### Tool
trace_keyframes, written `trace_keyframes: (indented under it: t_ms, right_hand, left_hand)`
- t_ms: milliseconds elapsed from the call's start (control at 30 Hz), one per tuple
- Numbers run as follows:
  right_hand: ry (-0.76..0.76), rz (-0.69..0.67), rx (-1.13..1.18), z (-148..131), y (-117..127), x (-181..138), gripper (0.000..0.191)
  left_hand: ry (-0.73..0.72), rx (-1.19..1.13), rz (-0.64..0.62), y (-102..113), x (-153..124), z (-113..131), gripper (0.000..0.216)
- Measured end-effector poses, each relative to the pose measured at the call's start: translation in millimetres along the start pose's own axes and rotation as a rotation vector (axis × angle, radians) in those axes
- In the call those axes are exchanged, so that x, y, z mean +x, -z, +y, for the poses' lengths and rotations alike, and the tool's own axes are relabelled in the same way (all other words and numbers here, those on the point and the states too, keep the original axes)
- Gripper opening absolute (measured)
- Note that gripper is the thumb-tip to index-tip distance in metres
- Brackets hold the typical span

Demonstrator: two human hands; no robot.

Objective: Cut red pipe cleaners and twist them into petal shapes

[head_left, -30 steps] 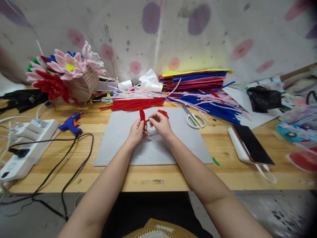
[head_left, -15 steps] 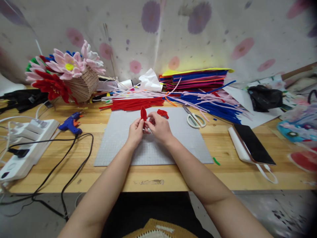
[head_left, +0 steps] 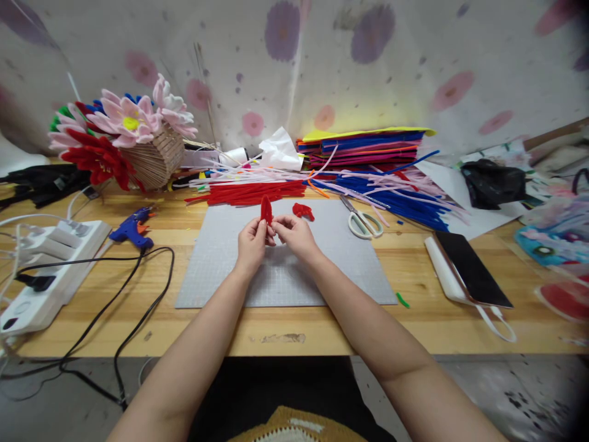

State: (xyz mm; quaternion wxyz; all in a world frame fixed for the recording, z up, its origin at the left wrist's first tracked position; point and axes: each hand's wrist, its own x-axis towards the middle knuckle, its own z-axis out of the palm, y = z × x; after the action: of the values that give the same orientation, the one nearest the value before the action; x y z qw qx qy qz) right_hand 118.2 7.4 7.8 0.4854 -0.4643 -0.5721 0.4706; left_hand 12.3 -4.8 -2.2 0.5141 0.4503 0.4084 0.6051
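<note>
My left hand [head_left: 251,242] and my right hand [head_left: 294,236] meet above the grey cutting mat [head_left: 221,264], both pinched on a small red pipe-cleaner petal [head_left: 265,209] that stands upright between the fingertips. A second red petal piece [head_left: 303,211] lies on the mat just right of my right hand. A heap of straight red pipe cleaners [head_left: 248,193] lies along the mat's far edge.
Scissors [head_left: 362,218] lie at the mat's right corner, with blue and pink pipe cleaners [head_left: 391,196] and stacked felt sheets [head_left: 363,147] behind. A phone [head_left: 469,267] lies right. A blue glue gun [head_left: 131,227], a power strip [head_left: 50,270], black cables and a basket of flowers [head_left: 124,138] are left.
The petal has turned more upright and edge-on in my fingers, and my right hand has closed in against my left hand at its base.
</note>
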Motion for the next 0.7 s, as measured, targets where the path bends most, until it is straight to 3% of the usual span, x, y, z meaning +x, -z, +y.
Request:
trace_keyframes:
  t_ms: [200,400,500,700]
  right_hand:
    - [-0.345,-0.207,0.430,-4,8,3,0.020]
    - [-0.469,-0.401,0.511,-7,13,4,0.021]
    - [-0.433,-0.319,0.450,-6,8,2,0.020]
    - [-0.154,0.031,-0.014,-7,-1,-6,0.021]
  left_hand:
    - [0.160,-0.141,-0.170,5,2,2,0.030]
    - [0.255,-0.317,-0.248,6,2,1,0.029]
    - [0.257,-0.320,-0.222,5,3,0,0.026]
    - [0.197,-0.175,-0.076,4,3,0,0.028]
